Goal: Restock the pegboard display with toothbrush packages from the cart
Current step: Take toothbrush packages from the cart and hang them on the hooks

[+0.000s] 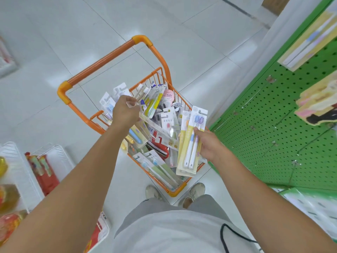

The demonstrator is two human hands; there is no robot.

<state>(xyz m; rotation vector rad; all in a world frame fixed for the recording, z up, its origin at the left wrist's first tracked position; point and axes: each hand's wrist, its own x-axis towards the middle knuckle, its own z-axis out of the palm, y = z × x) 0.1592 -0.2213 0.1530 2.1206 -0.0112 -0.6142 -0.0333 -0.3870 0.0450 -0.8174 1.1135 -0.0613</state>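
Both bare forearms reach out over an orange cart (116, 52) heaped with toothbrush packages (160, 125). Nearer, the right hand (209, 145) grips a yellow two-brush pack (191, 141) (more packs seem stacked behind it), fingers curled round its edge, above the cart's right side. Farther out, the left hand (125, 111) pinches a clear pack (138, 99) over the heap. To the right stands a green pegboard (273, 115).

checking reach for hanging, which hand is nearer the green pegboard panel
Right. The right hand, gripping a yellow two-toothbrush package, is beside the green pegboard panel; the left hand is over the orange wire cart, farther away.
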